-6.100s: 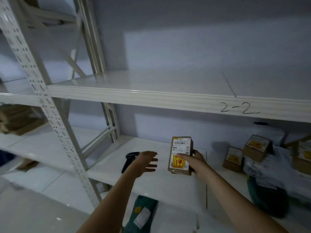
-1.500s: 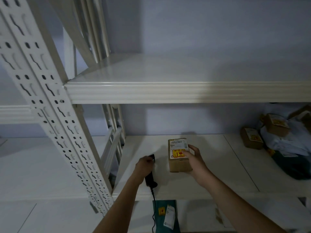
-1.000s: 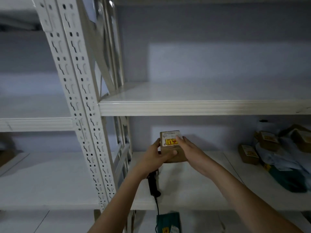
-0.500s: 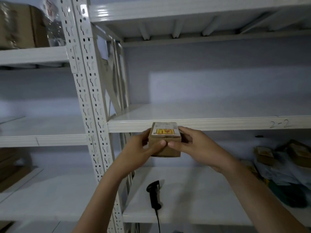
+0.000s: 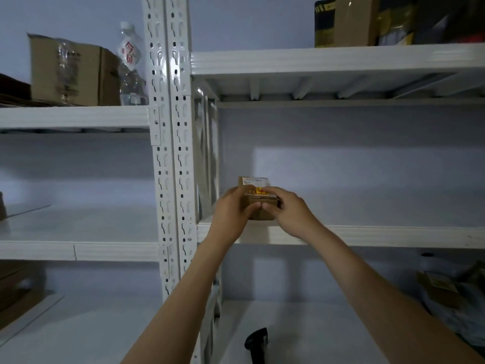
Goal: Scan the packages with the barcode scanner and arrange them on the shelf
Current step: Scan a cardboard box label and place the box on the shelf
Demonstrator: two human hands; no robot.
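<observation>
I see white metal shelving w/ a perforated upright (image 5: 172, 158) between two bays. Right bay, middle shelf (image 5: 367, 235): one small cardboard package (image 5: 258, 199) sitting near the front edge, by the upright. Shelf below (image 5: 301, 334): black barcode scanner (image 5: 256, 342) lying at front, pile of parcels (image 5: 446, 290) at far right. Top right shelf (image 5: 328, 60): boxes & bags (image 5: 367, 21). Left bay, upper shelf (image 5: 73, 116): taped carton (image 5: 73, 70) w/ a water bottle (image 5: 130, 64) just beside it.

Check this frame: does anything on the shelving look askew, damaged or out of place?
Nothing stands out. Both hands, left hand and right hand, hold the small cardboard package squarely at the middle shelf; the barcode scanner lies below.
</observation>
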